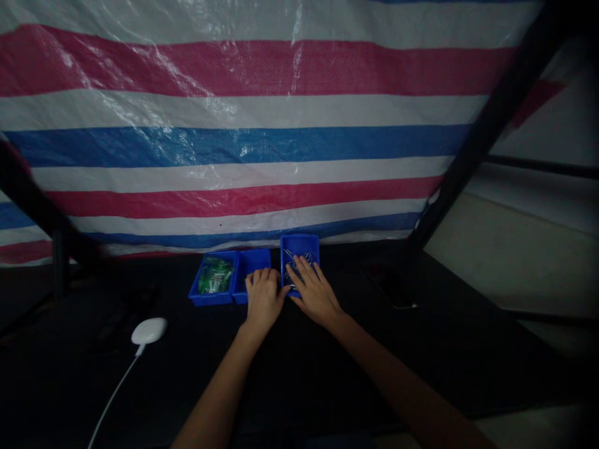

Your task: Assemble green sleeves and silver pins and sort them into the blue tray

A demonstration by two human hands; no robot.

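Note:
My left hand (264, 298) is at the front right of the middle blue tray (253, 259), its fingers curled down together and its thumb out toward the right-hand tray. What its fingertips hold, if anything, is hidden. My right hand (314, 292) reaches into the right blue tray (300, 240), fingers spread and lying over thin, shiny metal pieces (309, 256) that look like nails or screws. To the left, another blue tray (210, 300) contains green clear packets (216, 274) with pale pieces among them.
The trays stand on a black table (290, 386) against a striped plastic sheet (262, 146). A white rounded device (149, 330) with a white cable lies at the left. On the right is a dark flat object (395, 290), perhaps a phone. Black frame posts (468, 162) slant up on both sides.

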